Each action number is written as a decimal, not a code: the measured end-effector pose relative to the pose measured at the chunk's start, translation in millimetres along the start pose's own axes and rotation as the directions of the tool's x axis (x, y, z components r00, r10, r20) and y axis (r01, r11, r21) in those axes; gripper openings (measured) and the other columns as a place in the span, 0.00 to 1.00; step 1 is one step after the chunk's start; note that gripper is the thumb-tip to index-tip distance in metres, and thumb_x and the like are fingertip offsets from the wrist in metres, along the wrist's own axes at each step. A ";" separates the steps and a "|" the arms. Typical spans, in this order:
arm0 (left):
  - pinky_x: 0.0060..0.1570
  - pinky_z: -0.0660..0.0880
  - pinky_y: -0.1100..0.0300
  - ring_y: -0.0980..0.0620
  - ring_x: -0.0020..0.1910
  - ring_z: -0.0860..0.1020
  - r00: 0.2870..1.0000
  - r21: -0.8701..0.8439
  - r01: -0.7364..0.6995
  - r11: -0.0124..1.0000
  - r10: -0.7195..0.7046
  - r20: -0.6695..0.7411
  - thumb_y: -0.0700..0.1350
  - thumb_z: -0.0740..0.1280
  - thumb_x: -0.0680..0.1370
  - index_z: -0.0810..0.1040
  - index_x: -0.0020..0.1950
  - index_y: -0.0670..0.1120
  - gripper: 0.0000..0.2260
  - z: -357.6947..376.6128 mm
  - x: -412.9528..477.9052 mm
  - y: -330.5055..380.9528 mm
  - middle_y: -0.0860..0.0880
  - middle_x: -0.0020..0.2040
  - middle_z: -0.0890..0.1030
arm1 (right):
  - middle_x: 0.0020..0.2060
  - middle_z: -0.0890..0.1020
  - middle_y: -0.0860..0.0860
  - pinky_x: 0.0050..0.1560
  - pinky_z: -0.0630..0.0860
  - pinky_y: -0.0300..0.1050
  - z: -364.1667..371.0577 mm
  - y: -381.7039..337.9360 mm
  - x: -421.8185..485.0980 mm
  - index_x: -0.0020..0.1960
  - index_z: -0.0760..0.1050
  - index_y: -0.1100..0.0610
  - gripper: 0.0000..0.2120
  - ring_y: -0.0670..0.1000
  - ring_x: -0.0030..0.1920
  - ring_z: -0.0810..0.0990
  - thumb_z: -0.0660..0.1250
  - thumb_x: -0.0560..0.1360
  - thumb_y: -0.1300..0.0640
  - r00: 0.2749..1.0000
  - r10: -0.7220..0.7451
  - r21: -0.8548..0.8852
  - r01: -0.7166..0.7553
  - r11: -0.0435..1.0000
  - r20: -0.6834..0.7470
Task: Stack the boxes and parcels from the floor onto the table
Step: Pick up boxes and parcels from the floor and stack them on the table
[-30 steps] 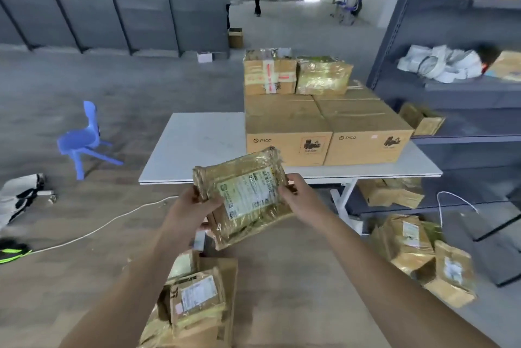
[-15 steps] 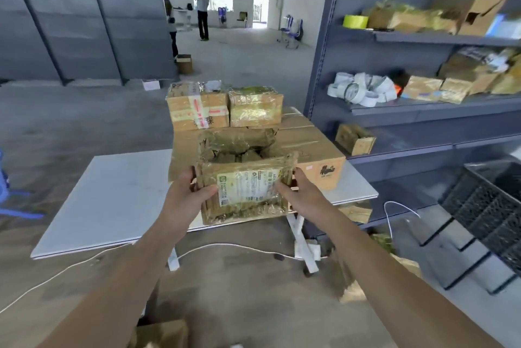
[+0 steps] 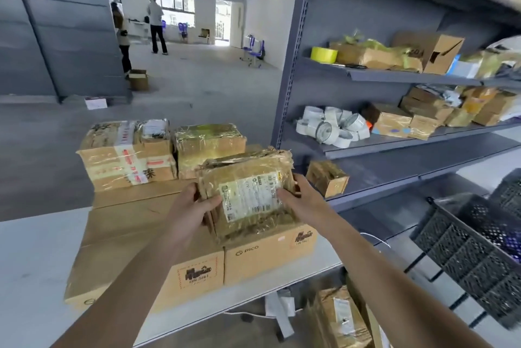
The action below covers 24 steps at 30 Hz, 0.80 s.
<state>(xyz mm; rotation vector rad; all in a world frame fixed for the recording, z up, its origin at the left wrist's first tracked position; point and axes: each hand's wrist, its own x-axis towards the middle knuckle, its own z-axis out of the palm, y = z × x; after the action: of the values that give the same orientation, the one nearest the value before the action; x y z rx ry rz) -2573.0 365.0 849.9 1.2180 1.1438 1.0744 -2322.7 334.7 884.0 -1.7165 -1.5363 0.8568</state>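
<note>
Glossy crinkled plastic wraps the parcel (image 3: 248, 195) (paper label), above matt cardboard boxes (image 3: 270, 257) on a smooth table (image 3: 33, 257).

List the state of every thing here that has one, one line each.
wrapped parcel: held by both hands over the PICO boxes, label up.
left hand: grips the parcel's left edge.
right hand: grips its right edge.
PICO boxes: closed, side by side on the table.
taped box: sealed, stacked on the boxes.
shelf carton: flap open.
</note>
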 end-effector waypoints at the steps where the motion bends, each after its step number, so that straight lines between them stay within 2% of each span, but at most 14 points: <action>1: 0.46 0.78 0.46 0.44 0.44 0.83 1.000 0.012 0.010 1.000 -0.010 0.012 0.42 0.72 0.73 0.76 0.55 0.45 0.12 4.4 10.9 1.0 0.43 0.45 0.83 | 0.46 0.79 0.51 0.37 0.70 0.39 -3.3 1.5 10.7 0.64 0.64 0.42 0.16 0.46 0.41 0.77 0.62 0.78 0.43 1.000 0.015 -0.001 -0.015 1.000 -0.004; 2: 0.47 0.78 0.45 0.43 0.44 0.83 1.000 0.023 0.023 0.999 -0.023 0.015 0.43 0.73 0.73 0.76 0.56 0.44 0.14 9.9 21.0 1.7 0.42 0.46 0.83 | 0.46 0.79 0.51 0.36 0.69 0.39 -7.2 4.2 21.3 0.64 0.64 0.44 0.16 0.46 0.41 0.77 0.62 0.79 0.43 1.000 0.023 -0.014 -0.023 1.000 -0.009; 5: 0.54 0.76 0.41 0.38 0.52 0.80 0.997 0.063 0.073 0.995 -0.074 0.023 0.48 0.73 0.73 0.73 0.63 0.40 0.23 31.0 50.2 1.8 0.39 0.55 0.81 | 0.48 0.78 0.53 0.37 0.69 0.38 -22.5 15.9 56.2 0.62 0.66 0.48 0.15 0.44 0.41 0.75 0.61 0.79 0.42 0.999 0.042 -0.045 -0.044 0.998 -0.031; 8: 0.42 0.78 0.49 0.46 0.42 0.81 0.996 0.062 0.079 0.995 -0.082 0.046 0.48 0.72 0.74 0.75 0.58 0.44 0.16 56.3 75.7 1.1 0.42 0.50 0.83 | 0.47 0.77 0.46 0.40 0.68 0.43 -39.4 32.1 95.5 0.65 0.65 0.47 0.17 0.43 0.44 0.74 0.60 0.79 0.42 0.996 0.082 -0.068 -0.085 0.994 -0.040; 10: 0.46 0.80 0.46 0.47 0.45 0.82 0.996 0.068 0.090 0.994 -0.091 0.024 0.48 0.71 0.75 0.75 0.57 0.47 0.13 74.5 93.2 1.2 0.46 0.50 0.83 | 0.45 0.76 0.43 0.42 0.68 0.45 -49.2 44.0 123.9 0.66 0.65 0.46 0.17 0.43 0.43 0.73 0.60 0.79 0.44 0.995 0.088 -0.056 -0.091 0.994 -0.046; 12: 0.51 0.79 0.42 0.45 0.51 0.82 0.995 0.079 0.102 0.992 -0.101 -0.009 0.47 0.71 0.75 0.75 0.59 0.45 0.15 90.9 113.1 2.2 0.45 0.54 0.82 | 0.44 0.74 0.40 0.41 0.67 0.43 -59.4 55.0 152.1 0.67 0.66 0.46 0.18 0.41 0.43 0.72 0.60 0.79 0.46 0.995 0.085 -0.044 -0.087 0.995 -0.045; 14: 0.53 0.79 0.43 0.44 0.51 0.82 0.991 0.118 0.129 0.985 -0.126 -0.037 0.46 0.70 0.76 0.75 0.59 0.43 0.14 107.0 134.1 3.4 0.44 0.55 0.81 | 0.44 0.75 0.41 0.37 0.66 0.40 -72.0 64.1 180.2 0.67 0.67 0.46 0.17 0.41 0.42 0.73 0.61 0.79 0.46 0.997 0.072 -0.051 -0.074 0.996 -0.033; 15: 0.50 0.80 0.46 0.46 0.49 0.83 0.989 0.134 0.144 0.980 -0.139 -0.048 0.47 0.69 0.77 0.76 0.56 0.43 0.11 114.5 144.0 3.8 0.44 0.53 0.82 | 0.44 0.76 0.42 0.36 0.67 0.40 -79.5 67.6 195.1 0.65 0.68 0.47 0.16 0.42 0.42 0.74 0.61 0.79 0.46 0.998 0.064 -0.060 -0.065 0.996 -0.026; 17: 0.43 0.82 0.54 0.49 0.44 0.84 0.983 0.133 0.186 0.974 -0.182 -0.039 0.49 0.67 0.78 0.79 0.53 0.45 0.09 129.9 160.6 6.0 0.45 0.50 0.84 | 0.45 0.79 0.46 0.39 0.72 0.42 -96.1 71.9 225.1 0.61 0.72 0.49 0.12 0.46 0.42 0.77 0.60 0.79 0.48 1.000 0.029 -0.116 -0.028 0.993 0.000; 20: 0.47 0.81 0.52 0.50 0.44 0.84 0.960 0.226 0.278 0.934 -0.276 -0.042 0.56 0.66 0.77 0.79 0.55 0.45 0.16 147.6 184.1 5.2 0.45 0.47 0.84 | 0.49 0.80 0.51 0.47 0.75 0.48 -117.3 73.6 268.0 0.58 0.75 0.52 0.10 0.52 0.46 0.79 0.59 0.79 0.52 0.996 -0.069 -0.247 0.081 0.966 0.057; 22: 0.46 0.81 0.51 0.50 0.44 0.83 0.945 0.336 0.326 0.884 -0.306 -0.114 0.58 0.66 0.76 0.78 0.54 0.43 0.19 154.2 197.7 4.0 0.46 0.48 0.83 | 0.50 0.80 0.52 0.50 0.75 0.50 -123.1 73.5 292.3 0.60 0.75 0.54 0.11 0.54 0.48 0.78 0.59 0.80 0.56 0.984 -0.144 -0.323 0.169 0.931 0.101; 24: 0.41 0.78 0.53 0.51 0.46 0.80 0.942 0.431 0.329 0.840 -0.257 -0.217 0.59 0.67 0.74 0.72 0.56 0.45 0.20 159.1 207.9 4.4 0.48 0.52 0.79 | 0.50 0.81 0.54 0.51 0.77 0.52 -122.9 74.8 313.5 0.60 0.75 0.54 0.12 0.56 0.49 0.79 0.58 0.80 0.60 0.973 -0.183 -0.394 0.224 0.892 0.139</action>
<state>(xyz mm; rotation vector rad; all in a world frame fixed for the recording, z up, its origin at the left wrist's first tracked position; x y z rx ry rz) -2389.4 551.6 842.6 1.2772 1.7162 0.6826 -2151.2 634.0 879.1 -1.7693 -2.0348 0.5436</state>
